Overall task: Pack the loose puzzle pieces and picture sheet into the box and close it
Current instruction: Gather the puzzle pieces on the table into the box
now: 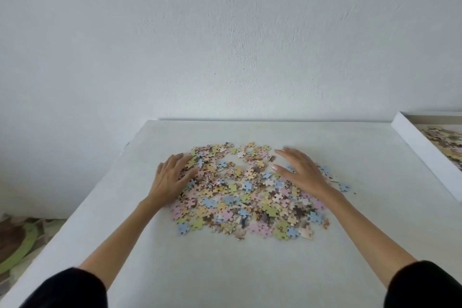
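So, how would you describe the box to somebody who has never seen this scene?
Start at the white table against the white wall and follow it to the picture's right edge. There lies the box, a shallow white tray set at an angle and partly cut off. Unlike the loose pile in the middle of the table, it has raised walls, with some pieces inside.

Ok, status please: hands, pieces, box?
Left hand, right hand open, either side of puzzle pieces, loose on table. Box open at right, some pieces inside. Nothing blocking.
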Action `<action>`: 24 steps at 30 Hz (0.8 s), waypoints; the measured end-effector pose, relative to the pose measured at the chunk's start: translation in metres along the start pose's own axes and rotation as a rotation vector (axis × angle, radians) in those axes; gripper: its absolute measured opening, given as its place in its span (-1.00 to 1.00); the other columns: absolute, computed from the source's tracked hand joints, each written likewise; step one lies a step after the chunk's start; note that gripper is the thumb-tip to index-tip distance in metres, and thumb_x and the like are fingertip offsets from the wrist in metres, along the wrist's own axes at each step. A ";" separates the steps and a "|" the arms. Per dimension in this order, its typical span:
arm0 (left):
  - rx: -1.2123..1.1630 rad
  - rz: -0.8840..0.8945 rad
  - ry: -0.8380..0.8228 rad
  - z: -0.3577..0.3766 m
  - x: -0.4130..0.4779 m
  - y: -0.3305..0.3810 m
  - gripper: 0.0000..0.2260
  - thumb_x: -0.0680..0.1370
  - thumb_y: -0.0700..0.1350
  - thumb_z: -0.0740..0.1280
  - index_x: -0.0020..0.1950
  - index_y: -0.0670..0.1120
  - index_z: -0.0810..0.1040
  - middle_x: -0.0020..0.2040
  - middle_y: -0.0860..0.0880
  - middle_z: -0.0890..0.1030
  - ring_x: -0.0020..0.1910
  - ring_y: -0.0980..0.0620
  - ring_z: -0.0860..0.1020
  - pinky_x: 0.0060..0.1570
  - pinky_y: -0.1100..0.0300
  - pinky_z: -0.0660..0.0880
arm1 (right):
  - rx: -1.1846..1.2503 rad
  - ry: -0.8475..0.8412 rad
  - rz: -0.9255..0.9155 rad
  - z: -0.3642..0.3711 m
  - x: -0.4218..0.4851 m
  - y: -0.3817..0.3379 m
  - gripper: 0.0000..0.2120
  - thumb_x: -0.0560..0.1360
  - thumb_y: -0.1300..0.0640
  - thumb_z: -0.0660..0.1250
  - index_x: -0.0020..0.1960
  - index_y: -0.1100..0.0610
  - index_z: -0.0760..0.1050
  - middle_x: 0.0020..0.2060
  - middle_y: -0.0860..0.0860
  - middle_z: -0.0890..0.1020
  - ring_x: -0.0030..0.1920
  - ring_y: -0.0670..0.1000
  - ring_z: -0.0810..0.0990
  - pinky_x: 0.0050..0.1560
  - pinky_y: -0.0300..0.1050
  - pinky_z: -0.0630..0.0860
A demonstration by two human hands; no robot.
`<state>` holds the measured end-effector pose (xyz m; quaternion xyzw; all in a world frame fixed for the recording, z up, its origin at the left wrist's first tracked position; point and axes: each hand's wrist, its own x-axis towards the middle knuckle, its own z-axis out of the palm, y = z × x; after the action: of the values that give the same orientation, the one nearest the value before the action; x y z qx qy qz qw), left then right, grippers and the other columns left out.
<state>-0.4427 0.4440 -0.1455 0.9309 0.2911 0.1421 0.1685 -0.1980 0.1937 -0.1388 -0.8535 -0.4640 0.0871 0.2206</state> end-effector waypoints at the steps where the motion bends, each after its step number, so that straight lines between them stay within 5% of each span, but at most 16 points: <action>1: -0.009 0.017 -0.010 0.002 0.001 0.002 -0.24 0.41 0.43 -0.13 0.44 0.02 0.26 0.44 -0.04 0.28 0.40 0.00 0.26 0.40 -0.01 0.12 | -0.014 -0.011 -0.003 0.002 0.001 -0.003 -0.44 0.52 -0.25 0.07 0.47 -0.11 0.12 0.50 -0.01 0.12 0.50 0.02 0.06 0.45 0.05 0.03; 8: -0.137 0.136 -0.018 0.016 0.008 0.032 -0.30 0.44 0.39 -0.06 0.43 0.00 0.26 0.43 -0.05 0.29 0.37 0.00 0.30 0.36 0.05 0.22 | -0.021 -0.033 -0.076 0.014 0.000 -0.030 -0.49 0.54 -0.21 0.07 0.45 -0.11 0.15 0.49 -0.04 0.15 0.48 0.00 0.10 0.41 0.03 0.10; 12: -0.186 0.105 0.047 0.013 0.018 0.033 -0.31 0.44 0.40 -0.05 0.40 -0.02 0.30 0.40 -0.07 0.33 0.30 -0.03 0.38 0.32 -0.05 0.31 | 0.185 0.141 -0.062 -0.002 -0.008 -0.025 -0.58 0.55 -0.09 0.17 0.38 -0.03 0.33 0.41 -0.02 0.32 0.42 -0.01 0.24 0.35 0.00 0.19; 16: -0.147 0.061 0.037 0.012 0.028 0.025 -0.27 0.42 0.41 -0.08 0.41 -0.01 0.28 0.42 -0.10 0.31 0.26 -0.07 0.43 0.32 -0.09 0.30 | 0.121 0.318 0.049 -0.017 -0.016 0.005 -0.64 0.55 -0.06 0.19 0.30 0.03 0.44 0.32 0.01 0.45 0.37 0.03 0.35 0.40 0.11 0.19; 24: -0.252 0.111 -0.025 0.029 0.031 0.024 -0.29 0.44 0.42 -0.01 0.48 0.06 0.10 0.47 -0.04 0.25 0.39 0.00 0.30 0.31 0.06 0.24 | 0.082 0.166 0.143 0.001 -0.019 0.015 -0.54 0.57 -0.13 0.10 0.43 -0.02 0.24 0.48 0.02 0.20 0.49 0.04 0.09 0.45 0.04 0.05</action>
<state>-0.3957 0.4366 -0.1572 0.9188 0.2168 0.1750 0.2795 -0.1974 0.1705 -0.1476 -0.8790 -0.3781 0.0503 0.2862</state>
